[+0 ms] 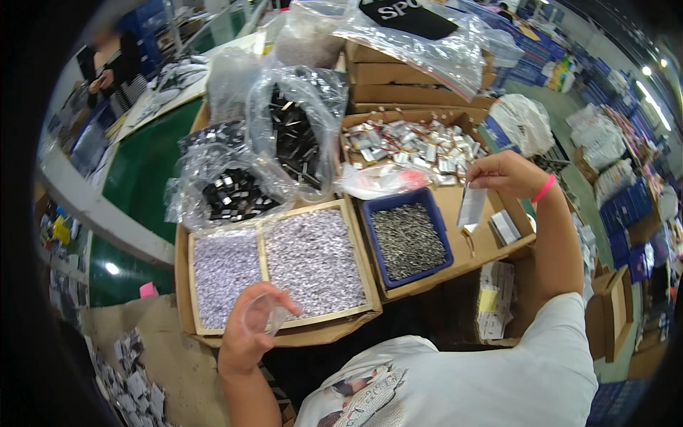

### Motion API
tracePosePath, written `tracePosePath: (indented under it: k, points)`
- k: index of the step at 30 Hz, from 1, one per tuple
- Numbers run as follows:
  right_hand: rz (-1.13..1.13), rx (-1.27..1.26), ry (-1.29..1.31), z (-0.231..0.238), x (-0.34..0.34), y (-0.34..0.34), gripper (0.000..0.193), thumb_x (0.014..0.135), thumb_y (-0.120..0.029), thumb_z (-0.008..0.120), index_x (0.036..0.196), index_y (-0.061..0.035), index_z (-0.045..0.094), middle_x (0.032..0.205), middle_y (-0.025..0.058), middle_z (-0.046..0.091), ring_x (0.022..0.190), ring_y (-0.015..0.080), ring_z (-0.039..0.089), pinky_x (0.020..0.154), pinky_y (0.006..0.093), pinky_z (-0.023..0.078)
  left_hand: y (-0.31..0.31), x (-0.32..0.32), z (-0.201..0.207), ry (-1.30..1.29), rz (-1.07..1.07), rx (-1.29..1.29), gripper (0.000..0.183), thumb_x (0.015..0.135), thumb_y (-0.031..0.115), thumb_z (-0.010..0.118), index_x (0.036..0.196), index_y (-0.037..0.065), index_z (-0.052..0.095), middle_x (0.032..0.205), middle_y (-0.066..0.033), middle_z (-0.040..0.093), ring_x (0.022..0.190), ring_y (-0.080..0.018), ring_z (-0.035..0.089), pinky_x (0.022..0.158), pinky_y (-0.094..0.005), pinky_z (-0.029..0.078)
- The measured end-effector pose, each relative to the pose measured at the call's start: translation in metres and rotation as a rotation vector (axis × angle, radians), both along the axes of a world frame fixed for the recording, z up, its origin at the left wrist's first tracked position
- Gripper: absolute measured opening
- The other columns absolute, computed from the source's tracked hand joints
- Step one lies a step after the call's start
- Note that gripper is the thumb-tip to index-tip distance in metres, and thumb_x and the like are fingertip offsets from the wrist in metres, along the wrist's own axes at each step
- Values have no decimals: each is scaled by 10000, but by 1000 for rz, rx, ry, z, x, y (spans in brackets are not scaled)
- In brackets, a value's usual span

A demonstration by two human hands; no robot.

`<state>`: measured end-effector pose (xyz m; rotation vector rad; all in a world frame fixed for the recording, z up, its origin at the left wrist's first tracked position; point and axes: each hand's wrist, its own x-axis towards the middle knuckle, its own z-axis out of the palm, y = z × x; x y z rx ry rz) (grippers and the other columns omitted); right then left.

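Observation:
My right hand (504, 174), a pink band at its wrist, pinches the top end of a flat silver pouch battery (472, 204). The battery hangs down over the cardboard box, with thin wires near its lower end. A small silver-white block (504, 228) lies in the box beside it. My left hand (245, 334) curls around a clear, round plastic piece (259, 315); its exact kind is hard to make out. That hand is over the front edge of a wooden tray (265, 260), whose two compartments are filled with tiny whitish pieces.
A blue bin (447, 260) of small metal pieces stands right of the tray. Behind are wired silver batteries (427, 146) and plastic bags of black parts (295, 135). Flat pieces (139, 384) lie at lower left. A metal rail (107, 206) crosses the left; another person (117, 64) stands beyond.

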<state>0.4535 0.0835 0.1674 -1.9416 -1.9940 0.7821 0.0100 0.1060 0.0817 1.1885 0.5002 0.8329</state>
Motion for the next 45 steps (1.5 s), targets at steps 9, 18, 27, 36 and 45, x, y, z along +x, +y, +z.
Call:
tracePosePath:
  k: [9,18,27,36,45]
  points:
    - [187,-342,-568,-39,88,-20,202,771,-254,674,949,-177,730,900,50,686,865,245,635,735,367,483,5,20,-3,53,-27,-29,831,636,531,804,1163,-20,473,963,-125,589,925,-227,577,858,-363,436]
    - [28,-428,-562,-65,93,-41,252,829,-146,577,1049,-195,690,1002,69,675,936,266,624,807,371,483,5,45,0,178,30,19,862,622,647,744,1107,-12,473,881,-98,589,828,-222,597,936,-388,393]
    - [-78,-255,-500,-57,78,-67,276,833,-96,560,1092,-106,653,1015,119,662,966,299,607,846,389,472,9,52,1,167,-16,-13,865,605,576,797,1146,-16,472,947,-108,588,913,-221,584,973,-382,352]
    - [22,-135,-443,-39,90,-70,165,788,-166,665,923,-75,694,943,100,631,915,300,594,816,379,464,9,49,-3,142,-42,-14,860,624,567,790,1164,-18,466,953,-113,586,918,-229,583,957,-384,369]
    - [85,-29,-72,26,11,-31,134,841,-86,640,951,-11,620,885,89,649,780,179,638,709,299,492,9,41,-16,53,-93,30,876,649,587,758,1194,-26,450,953,-129,588,881,-251,601,904,-413,432]
